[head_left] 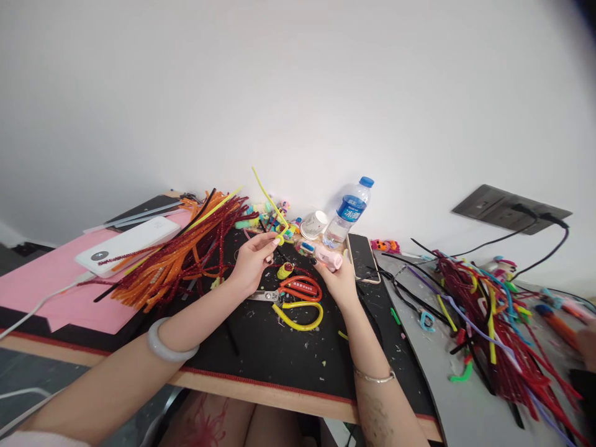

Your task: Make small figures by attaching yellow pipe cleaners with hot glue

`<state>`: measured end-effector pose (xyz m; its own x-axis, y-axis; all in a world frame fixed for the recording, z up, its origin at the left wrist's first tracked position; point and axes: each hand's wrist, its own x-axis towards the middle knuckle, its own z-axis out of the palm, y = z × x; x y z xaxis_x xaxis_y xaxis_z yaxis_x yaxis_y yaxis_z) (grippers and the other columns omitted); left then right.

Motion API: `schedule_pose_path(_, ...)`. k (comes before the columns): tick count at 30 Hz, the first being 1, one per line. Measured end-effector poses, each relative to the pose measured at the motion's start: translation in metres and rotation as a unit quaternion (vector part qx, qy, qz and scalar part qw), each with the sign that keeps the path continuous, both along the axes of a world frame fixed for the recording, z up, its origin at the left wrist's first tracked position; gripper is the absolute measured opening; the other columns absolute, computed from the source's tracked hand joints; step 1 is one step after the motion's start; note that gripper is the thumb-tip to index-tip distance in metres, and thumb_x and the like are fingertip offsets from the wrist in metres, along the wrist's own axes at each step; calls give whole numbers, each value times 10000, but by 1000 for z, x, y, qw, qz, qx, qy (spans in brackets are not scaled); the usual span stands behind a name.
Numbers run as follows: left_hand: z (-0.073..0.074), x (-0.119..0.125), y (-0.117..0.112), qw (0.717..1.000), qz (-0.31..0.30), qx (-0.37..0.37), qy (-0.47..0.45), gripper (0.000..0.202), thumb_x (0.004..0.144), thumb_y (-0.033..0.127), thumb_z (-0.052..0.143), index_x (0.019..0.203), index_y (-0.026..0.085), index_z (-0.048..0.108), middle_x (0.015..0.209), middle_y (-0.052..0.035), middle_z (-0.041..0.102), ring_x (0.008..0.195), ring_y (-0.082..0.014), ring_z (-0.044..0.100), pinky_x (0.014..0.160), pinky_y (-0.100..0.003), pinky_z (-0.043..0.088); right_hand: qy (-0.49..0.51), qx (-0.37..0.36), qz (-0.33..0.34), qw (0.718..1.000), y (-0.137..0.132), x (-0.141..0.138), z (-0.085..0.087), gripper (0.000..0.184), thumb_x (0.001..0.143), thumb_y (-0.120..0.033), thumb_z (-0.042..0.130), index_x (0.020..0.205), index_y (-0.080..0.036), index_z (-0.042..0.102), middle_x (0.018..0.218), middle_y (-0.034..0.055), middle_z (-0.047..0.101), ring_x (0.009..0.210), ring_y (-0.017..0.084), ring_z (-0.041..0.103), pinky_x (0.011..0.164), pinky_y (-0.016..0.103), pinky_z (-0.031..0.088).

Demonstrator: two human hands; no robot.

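My left hand (255,261) pinches a yellow pipe cleaner (270,198). Its free end sticks up toward the wall, and its lower end is curled at my fingertips. In my right hand (339,279) is a small pale pink handheld tool (328,257) with a blue part near its tip, pointing left; its exact kind is unclear. On the black mat between my hands sits a small yellow coil with a dark red top (285,270). Scissors (298,304) with one orange and one yellow handle loop lie just below it, beside a red label or packet (305,287).
Left are a white power bank (128,246), pink paper (41,273) and a pile of red and orange pipe cleaners (153,273). Behind stand a paper cup (314,225) and water bottle (347,214), beside a phone (363,256). More pipe cleaners (488,329) and another person's hand (587,344) are right.
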<state>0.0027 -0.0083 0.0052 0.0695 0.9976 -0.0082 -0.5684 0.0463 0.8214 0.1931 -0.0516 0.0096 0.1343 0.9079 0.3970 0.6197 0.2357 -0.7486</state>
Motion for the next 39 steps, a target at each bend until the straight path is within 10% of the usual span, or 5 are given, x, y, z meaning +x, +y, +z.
schedule_pose_path(7,1,1,-2,998,-17,24,51,279,601,264,738,850,160,668,675,20,574,470,-19,371,450,-171,296,-232,-48,-97,967,-5,7,10,412,741,-265,474,1145,-294,549,1028,56,572,979,238,514,844,420,328)
schedule_pose_path(16,5,4,-9,986,-46,63,150,282,614,309,718,828,134,661,725,-23,631,497,-46,420,450,-184,313,-262,-144,-126,946,1,15,-2,434,633,-165,468,1039,-277,575,1064,68,515,1011,270,457,852,509,260)
schedule_pose_path(25,2,6,-15,936,-140,153,283,231,672,308,658,833,142,672,744,-48,681,597,-120,585,562,-231,455,-111,73,18,991,-8,-5,10,231,778,-336,514,961,-200,542,847,34,551,833,194,473,777,330,346)
schedule_pose_path(39,0,6,-14,941,-157,117,275,284,656,318,680,873,134,671,794,-72,687,633,-126,589,559,-226,456,158,25,59,985,-11,-21,8,302,837,-312,447,570,-190,375,547,-52,342,514,91,323,492,219,268)
